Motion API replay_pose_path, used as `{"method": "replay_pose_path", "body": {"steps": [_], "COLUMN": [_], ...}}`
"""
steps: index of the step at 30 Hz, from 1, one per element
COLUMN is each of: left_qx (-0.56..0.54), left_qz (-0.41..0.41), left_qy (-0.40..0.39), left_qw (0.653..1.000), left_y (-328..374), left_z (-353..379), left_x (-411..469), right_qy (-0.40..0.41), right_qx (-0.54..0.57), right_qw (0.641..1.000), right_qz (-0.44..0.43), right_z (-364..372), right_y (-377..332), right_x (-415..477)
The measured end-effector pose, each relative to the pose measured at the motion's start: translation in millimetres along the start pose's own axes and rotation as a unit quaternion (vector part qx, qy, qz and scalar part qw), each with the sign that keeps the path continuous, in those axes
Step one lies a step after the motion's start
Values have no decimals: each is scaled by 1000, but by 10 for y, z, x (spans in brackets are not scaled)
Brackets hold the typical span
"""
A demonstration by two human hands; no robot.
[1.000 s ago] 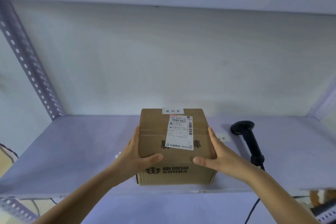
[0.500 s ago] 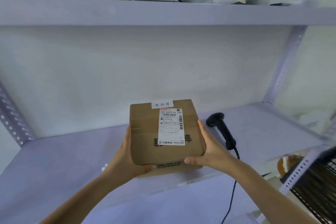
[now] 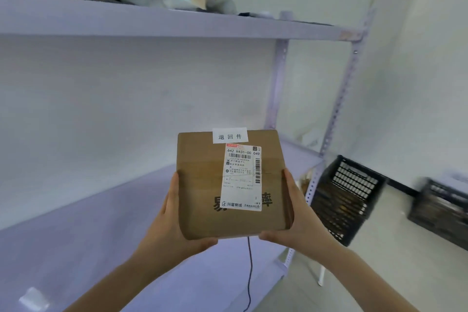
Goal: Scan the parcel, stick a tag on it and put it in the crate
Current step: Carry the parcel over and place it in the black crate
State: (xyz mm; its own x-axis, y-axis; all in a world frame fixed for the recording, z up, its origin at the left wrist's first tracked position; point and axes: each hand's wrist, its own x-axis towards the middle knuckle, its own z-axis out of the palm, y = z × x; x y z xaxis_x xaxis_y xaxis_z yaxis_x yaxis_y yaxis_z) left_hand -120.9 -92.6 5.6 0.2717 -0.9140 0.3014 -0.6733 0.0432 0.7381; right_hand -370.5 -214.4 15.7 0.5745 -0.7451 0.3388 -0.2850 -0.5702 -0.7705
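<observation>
I hold a brown cardboard parcel (image 3: 202, 185) in the air in front of me, above the shelf's front edge. My left hand (image 3: 168, 223) grips its left side and my right hand (image 3: 295, 220) grips its right side, thumbs under the near edge. A white shipping label (image 3: 241, 177) with barcodes covers its top, and a small white tag (image 3: 230, 135) with printed characters sits on its far edge. A black slotted crate (image 3: 347, 197) stands on the floor to the right, beyond the shelf post. The scanner is hidden; only its black cable (image 3: 249, 273) shows below the parcel.
The pale purple shelf board (image 3: 88, 248) lies below and to the left. An upper shelf (image 3: 152, 23) carries a wrapped pack and other items. Perforated posts (image 3: 339, 119) stand at the right. A second dark crate (image 3: 440, 210) sits on the floor at far right.
The parcel has been lifted off the shelf and carried to the right with both hands. The view has swung right, bringing the crates into sight and hiding the scanner behind the parcel.
</observation>
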Motion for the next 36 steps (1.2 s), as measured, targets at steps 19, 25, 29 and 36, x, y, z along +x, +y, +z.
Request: {"method": "replay_pose_path", "body": {"steps": [19, 25, 29, 36], "left_qx": [-77, -92, -126, -144], "left_qz": [113, 142, 132, 127], "left_qy": [-149, -188, -203, -208], "left_qw": [979, 968, 962, 959], "left_y": [848, 1271, 1578, 2202], "left_z": [1683, 2411, 2970, 3873], "left_x": [487, 579, 618, 562], "right_qy": [135, 176, 186, 186], "right_qx": [-21, -62, -82, -108], "right_qw": [986, 976, 972, 969], "right_qz": [98, 109, 116, 122], "right_z": [-1264, -1847, -2348, -3300], "right_y": [931, 1303, 1541, 1909], "right_x": [-1141, -1517, -1776, -2201]}}
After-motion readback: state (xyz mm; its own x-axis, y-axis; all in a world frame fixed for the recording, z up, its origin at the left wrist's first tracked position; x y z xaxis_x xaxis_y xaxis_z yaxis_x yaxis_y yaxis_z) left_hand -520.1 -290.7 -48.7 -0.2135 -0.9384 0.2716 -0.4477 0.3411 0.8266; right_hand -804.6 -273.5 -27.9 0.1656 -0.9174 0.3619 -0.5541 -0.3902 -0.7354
